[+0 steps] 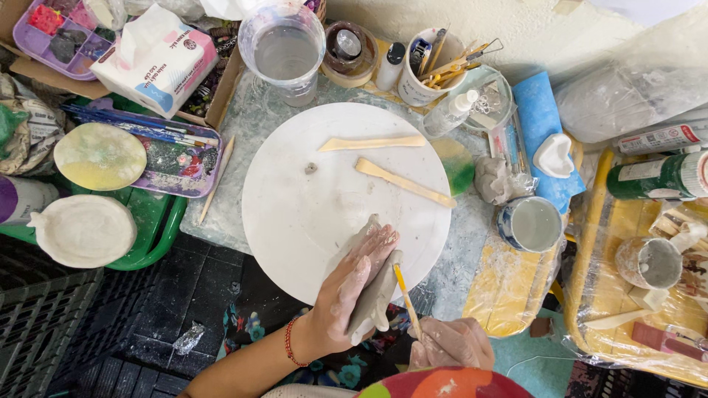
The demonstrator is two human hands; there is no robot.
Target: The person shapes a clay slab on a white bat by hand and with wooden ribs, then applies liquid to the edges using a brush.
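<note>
The left hand [346, 295] closed its grip round a grey clay piece [375, 295], steadying it just beyond the brush [407, 301] pinched in the right hand [451, 345], above the white disc's [295, 206] near edge.

The work surface was a table covered in grey marbled sheeting [243, 147]. Directly on it lay a round white board [295, 214], a clear plastic measuring jug of water [284, 51], a white cup of tools [420, 74], a blue-patterned ceramic cup [532, 223], a lump of grey clay [493, 178] and a slim wooden stick [217, 179]. Yellow plastic-wrapped sheeting [509, 287] adjoined on the right.
</note>
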